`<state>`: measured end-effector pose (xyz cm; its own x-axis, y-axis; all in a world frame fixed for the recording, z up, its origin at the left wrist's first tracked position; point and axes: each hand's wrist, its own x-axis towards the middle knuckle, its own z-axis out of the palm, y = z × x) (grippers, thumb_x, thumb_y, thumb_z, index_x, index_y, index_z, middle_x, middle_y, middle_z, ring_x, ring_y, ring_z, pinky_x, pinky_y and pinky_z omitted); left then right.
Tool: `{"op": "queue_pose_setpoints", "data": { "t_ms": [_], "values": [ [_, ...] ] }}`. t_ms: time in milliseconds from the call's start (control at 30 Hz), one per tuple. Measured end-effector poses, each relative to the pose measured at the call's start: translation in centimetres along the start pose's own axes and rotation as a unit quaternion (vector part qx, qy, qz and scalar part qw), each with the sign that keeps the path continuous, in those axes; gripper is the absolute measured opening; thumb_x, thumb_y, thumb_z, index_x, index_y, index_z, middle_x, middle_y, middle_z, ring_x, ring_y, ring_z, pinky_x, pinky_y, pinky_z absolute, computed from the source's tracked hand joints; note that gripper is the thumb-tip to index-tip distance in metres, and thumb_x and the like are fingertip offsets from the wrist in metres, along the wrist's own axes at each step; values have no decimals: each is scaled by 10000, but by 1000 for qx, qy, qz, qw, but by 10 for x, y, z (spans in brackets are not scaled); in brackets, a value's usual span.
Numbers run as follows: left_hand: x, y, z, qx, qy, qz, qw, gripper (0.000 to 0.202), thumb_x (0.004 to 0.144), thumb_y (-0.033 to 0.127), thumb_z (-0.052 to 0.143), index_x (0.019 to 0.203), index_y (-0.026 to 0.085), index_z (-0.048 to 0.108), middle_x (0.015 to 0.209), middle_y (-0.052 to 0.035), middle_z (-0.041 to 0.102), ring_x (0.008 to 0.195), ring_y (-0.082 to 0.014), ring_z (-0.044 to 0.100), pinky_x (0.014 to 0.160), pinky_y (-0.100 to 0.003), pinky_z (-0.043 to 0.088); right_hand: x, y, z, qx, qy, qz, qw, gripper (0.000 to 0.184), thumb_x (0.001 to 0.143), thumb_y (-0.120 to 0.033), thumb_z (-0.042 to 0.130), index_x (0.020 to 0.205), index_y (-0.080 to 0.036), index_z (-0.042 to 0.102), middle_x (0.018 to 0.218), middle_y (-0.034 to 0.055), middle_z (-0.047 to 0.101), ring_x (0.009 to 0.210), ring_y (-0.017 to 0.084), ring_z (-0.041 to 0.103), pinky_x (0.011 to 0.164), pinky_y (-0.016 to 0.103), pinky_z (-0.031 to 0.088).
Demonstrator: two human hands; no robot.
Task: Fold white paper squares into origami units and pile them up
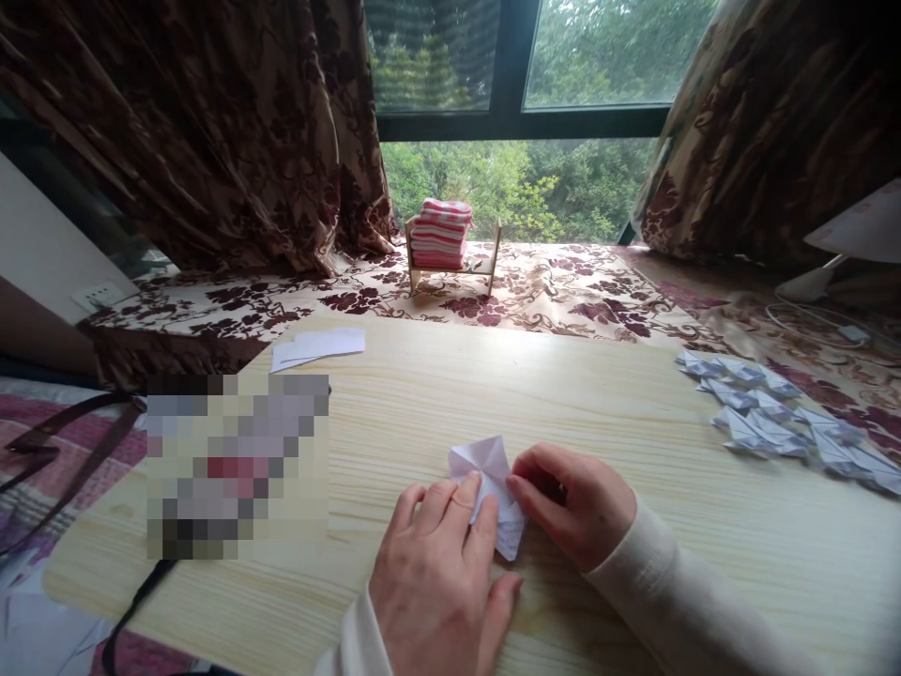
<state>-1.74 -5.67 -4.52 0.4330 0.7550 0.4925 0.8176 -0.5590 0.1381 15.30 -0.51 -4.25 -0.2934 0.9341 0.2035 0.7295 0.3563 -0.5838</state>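
Note:
A small folded white paper piece [488,472] lies on the light wooden table [598,413] near its front edge. My left hand [440,573] rests flat over the paper's near left part, fingers stretched and pressing it down. My right hand [573,502] is curled at the paper's right side, thumb and forefinger pinched on its edge. The lower part of the paper is hidden under my fingers.
Several folded white paper shapes [781,418] lie in a pile at the table's right end. Loose white sheets [318,346] lie at the far left. A blurred-out patch [236,465] covers something at the left. A small wooden rack with striped cloths [443,239] stands on the windowsill.

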Motion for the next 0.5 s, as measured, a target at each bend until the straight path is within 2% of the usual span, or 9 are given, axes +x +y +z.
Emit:
{"op": "queue_pose_setpoints", "data": {
  "t_ms": [333, 500],
  "values": [
    [6, -5, -7, -34, -64, 17, 997, 399, 785, 380, 521, 1108, 153, 581, 1261, -97, 563, 1017, -272, 491, 860, -430, 364, 6, 1, -1, 38, -6, 11, 999, 184, 794, -301, 480, 722, -196, 613, 590, -6, 536, 505, 111, 452, 483, 234, 347],
    [5, -7, -4, -37, -44, 17, 998, 416, 754, 403, 557, 1081, 148, 591, 1220, -106, 587, 1000, -270, 493, 880, -440, 352, 5, 6, 0, 51, -34, -17, 998, 131, 790, -269, 503, 771, -197, 611, 626, -16, 527, 492, 91, 451, 476, 220, 363]
  ]
}}
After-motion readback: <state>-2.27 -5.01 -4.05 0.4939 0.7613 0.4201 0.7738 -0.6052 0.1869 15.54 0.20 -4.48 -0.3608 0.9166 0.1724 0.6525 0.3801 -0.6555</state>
